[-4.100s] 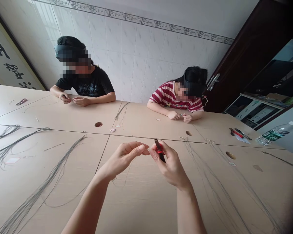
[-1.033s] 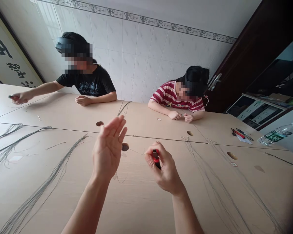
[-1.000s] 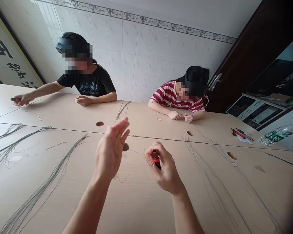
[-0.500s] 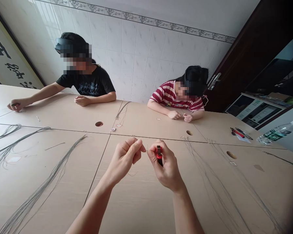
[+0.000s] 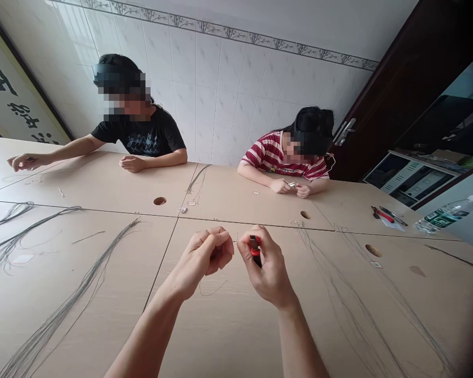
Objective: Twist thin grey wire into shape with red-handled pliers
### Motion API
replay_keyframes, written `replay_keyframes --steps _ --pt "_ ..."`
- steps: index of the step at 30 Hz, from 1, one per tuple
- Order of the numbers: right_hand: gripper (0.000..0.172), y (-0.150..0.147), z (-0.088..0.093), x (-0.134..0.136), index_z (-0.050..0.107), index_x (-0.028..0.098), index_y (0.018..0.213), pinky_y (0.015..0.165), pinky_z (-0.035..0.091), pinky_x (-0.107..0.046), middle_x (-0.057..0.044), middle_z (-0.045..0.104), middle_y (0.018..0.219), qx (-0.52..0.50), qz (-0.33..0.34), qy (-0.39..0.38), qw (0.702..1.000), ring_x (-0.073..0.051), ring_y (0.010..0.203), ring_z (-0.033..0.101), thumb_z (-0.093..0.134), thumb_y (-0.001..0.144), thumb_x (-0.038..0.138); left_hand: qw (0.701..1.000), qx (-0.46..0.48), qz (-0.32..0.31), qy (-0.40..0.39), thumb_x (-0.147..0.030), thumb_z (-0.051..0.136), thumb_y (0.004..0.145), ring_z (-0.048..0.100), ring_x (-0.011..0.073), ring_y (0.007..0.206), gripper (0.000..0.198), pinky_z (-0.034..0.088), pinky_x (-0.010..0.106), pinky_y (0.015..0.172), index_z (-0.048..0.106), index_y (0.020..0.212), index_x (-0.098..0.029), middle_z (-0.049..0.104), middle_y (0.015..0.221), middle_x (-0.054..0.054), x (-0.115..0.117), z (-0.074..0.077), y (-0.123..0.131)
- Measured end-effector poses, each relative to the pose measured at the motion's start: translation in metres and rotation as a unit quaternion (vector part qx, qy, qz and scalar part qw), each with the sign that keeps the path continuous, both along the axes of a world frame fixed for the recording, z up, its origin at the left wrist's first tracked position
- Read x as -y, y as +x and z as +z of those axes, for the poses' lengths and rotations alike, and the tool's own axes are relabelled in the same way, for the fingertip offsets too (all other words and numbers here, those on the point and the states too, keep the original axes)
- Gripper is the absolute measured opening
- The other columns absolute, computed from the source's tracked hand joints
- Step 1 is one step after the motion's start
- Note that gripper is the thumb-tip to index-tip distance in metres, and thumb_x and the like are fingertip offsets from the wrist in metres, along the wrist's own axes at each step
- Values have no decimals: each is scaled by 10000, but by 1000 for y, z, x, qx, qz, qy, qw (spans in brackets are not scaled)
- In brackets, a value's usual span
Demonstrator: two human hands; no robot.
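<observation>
In front of me, both my hands are raised close together over the table. My left hand is closed, fingertips curled against the thumb. A thin dark cord loops out beneath it, and its upper end is hidden by the fingers. My right hand is closed around a small red-and-black hand tool, seemingly pliers, with its metal end pointing up. Right thumb and forefinger are also pinched together toward the left hand. A very fine strand shows in the narrow gap between the hands, too small to make out well.
Bundles of thin grey cords lie left, with looser cords right. Across the wooden table sit a person in black and a person in stripes. Red-handled pliers and a water bottle are at the right.
My left hand has turned slightly and its fingers have curled in more; more of the cord shows below it. My right hand has hardly moved. The person in black has lifted a hand slightly.
</observation>
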State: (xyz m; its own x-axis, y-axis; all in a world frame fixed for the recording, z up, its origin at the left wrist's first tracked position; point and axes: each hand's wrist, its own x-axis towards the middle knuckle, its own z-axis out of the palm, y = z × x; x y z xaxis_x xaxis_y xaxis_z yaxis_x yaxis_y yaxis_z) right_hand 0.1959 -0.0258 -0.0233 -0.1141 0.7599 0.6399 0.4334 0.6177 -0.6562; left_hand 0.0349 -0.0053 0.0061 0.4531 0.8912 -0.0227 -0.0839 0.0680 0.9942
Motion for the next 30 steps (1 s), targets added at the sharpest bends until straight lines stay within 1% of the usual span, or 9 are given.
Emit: replay_keyframes --steps 3,5,8,10,12,16,19,23,30 --pt "145 0 0 0 433 227 851 687 383 -283 7 472 783 12 -11 11 1000 -149 731 444 459 921 103 1000 -2 -3 2 -292 386 922 338 67 440 340 263 253 500 468 616 -168 471 549 -33 0 0 1" --pt "145 0 0 -1 435 225 856 696 386 -286 5 474 785 21 -18 16 999 -151 735 448 461 918 97 1000 -4 -6 3 -294 383 924 327 58 430 354 252 257 499 429 596 -169 495 573 -26 -1 0 2" --pt "143 0 -1 -2 438 224 868 708 392 -289 5 473 789 29 -25 23 999 -150 738 454 470 911 92 1000 -19 4 -1 -307 420 911 204 64 464 357 162 258 480 381 580 -176 337 533 -55 -1 -1 3" --pt "144 -1 -1 -3 437 224 868 710 396 -290 7 465 782 30 -25 27 999 -147 727 448 471 910 91 999 -26 21 -19 -317 457 890 158 79 500 334 123 261 482 399 591 -180 221 541 -67 -1 -2 4" --pt "146 -1 -1 -3 435 224 867 711 398 -290 9 461 776 32 -24 28 999 -146 717 440 471 909 89 998 -19 33 -40 -303 470 864 138 86 514 288 107 264 483 431 606 -181 176 550 -69 -1 -2 3" --pt "138 -1 0 -3 442 223 865 710 402 -295 3 471 779 34 -20 29 999 -150 721 444 472 915 98 998 -7 47 -48 -227 465 795 122 87 520 172 91 264 485 492 634 -174 167 543 -71 -3 -1 2" --pt "130 -2 -1 -3 447 224 864 704 406 -300 -3 475 780 35 -18 27 999 -156 725 448 469 920 108 997 -9 54 -48 -209 513 750 127 82 518 89 91 260 488 510 667 -177 180 532 -79 -5 -3 1" --pt "136 -3 -2 -3 442 226 863 700 403 -304 -2 469 778 33 -15 24 999 -156 716 438 470 914 103 998 -11 48 -39 -226 566 740 128 77 517 126 90 262 489 489 653 -179 198 526 -84 -6 -6 -1" --pt "138 -3 -1 -2 437 226 853 694 392 -297 6 463 767 20 4 14 1000 -147 690 416 470 918 109 999 -7 35 -11 -238 523 789 136 82 520 140 97 263 490 505 664 -179 208 530 -82 -5 -3 -3"
